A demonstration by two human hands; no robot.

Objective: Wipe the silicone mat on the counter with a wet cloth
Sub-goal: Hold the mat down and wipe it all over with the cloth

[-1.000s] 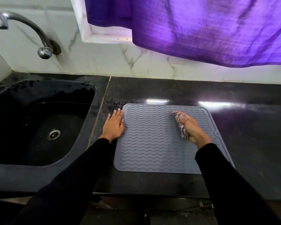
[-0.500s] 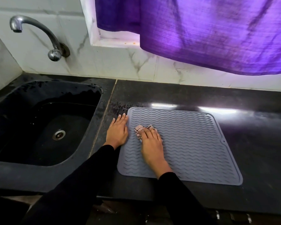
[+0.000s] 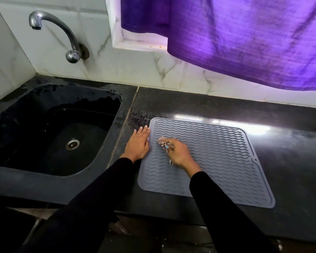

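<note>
Two hands on mat (image 3: 217, 161): left hand (image 3: 138, 144) flat (fingers straight), right hand (image 3: 179, 153) fingers gripping cloth (image 3: 163, 142).

Right of mat (image 3: 217, 161): bare counter (image 3: 290, 161), open passage.
Left: left hand (image 3: 138, 144) blocks the mat's edge; sink (image 3: 44, 136) beyond.
</note>
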